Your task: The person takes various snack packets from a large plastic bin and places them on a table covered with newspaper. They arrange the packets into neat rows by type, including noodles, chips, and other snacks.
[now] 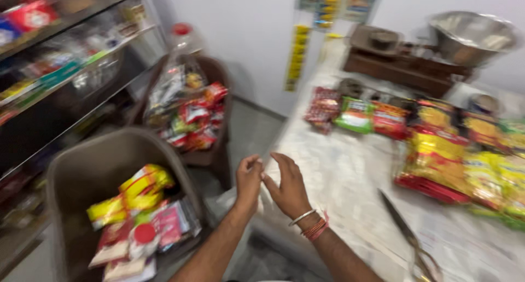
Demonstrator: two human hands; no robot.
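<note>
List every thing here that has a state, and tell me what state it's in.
Left hand: empty, fingertips touching right hand.
Right hand: open, empty.
Near brown plastic chair: piled with snack packets.
Far brown chair: loaded with packets.
Metal scissors: lying flat on counter.
Steel weighing bowl: upright.

marble counter [339, 178]: snack packets [437, 151], scissors [407, 235], scale [404, 60]
</note>
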